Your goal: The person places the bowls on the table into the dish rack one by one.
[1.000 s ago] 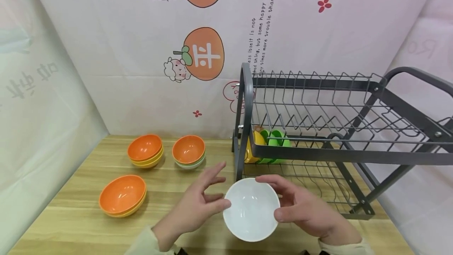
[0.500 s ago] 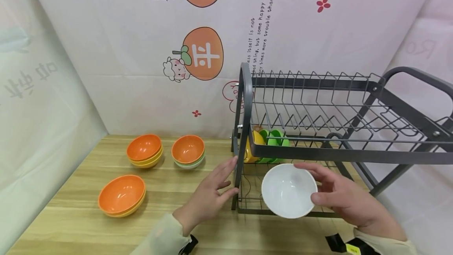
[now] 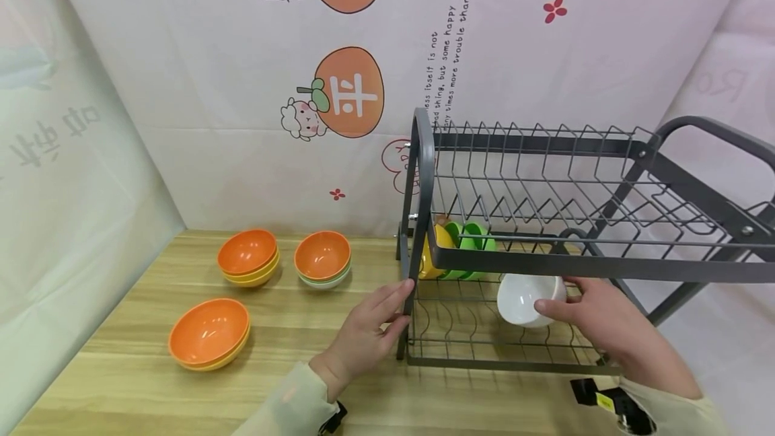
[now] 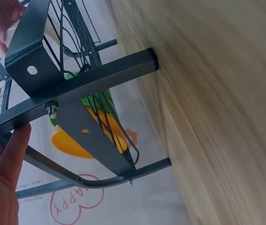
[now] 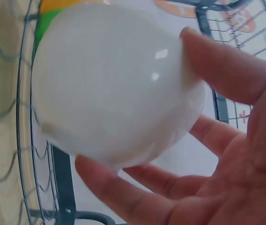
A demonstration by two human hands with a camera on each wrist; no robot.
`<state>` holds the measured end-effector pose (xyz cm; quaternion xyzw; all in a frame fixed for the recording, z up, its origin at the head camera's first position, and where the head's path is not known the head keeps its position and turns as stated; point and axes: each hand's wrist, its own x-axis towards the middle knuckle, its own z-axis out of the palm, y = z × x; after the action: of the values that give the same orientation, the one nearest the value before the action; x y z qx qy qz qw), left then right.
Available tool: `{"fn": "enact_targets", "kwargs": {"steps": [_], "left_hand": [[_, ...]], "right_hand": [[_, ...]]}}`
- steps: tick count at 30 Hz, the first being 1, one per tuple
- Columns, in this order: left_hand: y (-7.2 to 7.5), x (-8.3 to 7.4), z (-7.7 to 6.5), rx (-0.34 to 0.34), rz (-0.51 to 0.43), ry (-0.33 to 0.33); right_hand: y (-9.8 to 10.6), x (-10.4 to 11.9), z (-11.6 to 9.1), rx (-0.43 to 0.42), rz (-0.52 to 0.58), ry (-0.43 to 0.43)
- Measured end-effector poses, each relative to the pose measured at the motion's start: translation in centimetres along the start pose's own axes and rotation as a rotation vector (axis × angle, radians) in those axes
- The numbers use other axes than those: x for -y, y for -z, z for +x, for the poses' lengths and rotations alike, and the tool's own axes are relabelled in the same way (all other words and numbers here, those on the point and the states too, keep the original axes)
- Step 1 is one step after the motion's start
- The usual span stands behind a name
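My right hand holds a white bowl inside the lower tier of the dark metal dish rack. The bowl is tilted on its side, its open face toward the left front. In the right wrist view, the smooth outside of the bowl fills the middle, with thumb and fingers spread round its edge. My left hand pinches the rack's front left post, thumb and fingers at its two sides in the left wrist view.
Orange bowls top stacks at left: one at the back, one beside it, one nearer. Yellow and green dishes stand at the lower tier's left. The wire upper tier overhangs the right hand.
The white bowl has moved right and back, from over the table into the rack's lower tier, in my right hand. My left hand has moved from beside the bowl to the rack's post.
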<state>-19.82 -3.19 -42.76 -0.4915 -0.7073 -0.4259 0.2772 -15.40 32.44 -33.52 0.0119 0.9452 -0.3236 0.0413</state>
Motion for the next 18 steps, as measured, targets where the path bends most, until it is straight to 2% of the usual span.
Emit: {"fn": "enact_targets", "kwargs": {"steps": [1,4,8,14,18], "left_hand": [[0.0,-0.1,0.0,0.002,-0.005,0.002],[0.0,-0.2,0.0,0.010,-0.027,0.033],[0.0,-0.3,-0.1,0.012,-0.033,0.059],[-0.2,-0.2,-0.2,-0.005,-0.013,0.043],[-0.2,-0.1,-0.2,-0.015,-0.006,0.041]], "right_hand": [[0.0,0.0,0.3,-0.026,-0.040,0.022],[0.1,-0.1,1.2,-0.070,-0.044,0.087],[0.3,0.0,2.8,-0.047,0.006,0.097],[0.3,0.1,4.8,0.007,-0.083,0.089],[-0.4,-0.5,6.4,-0.029,-0.147,0.150]]}}
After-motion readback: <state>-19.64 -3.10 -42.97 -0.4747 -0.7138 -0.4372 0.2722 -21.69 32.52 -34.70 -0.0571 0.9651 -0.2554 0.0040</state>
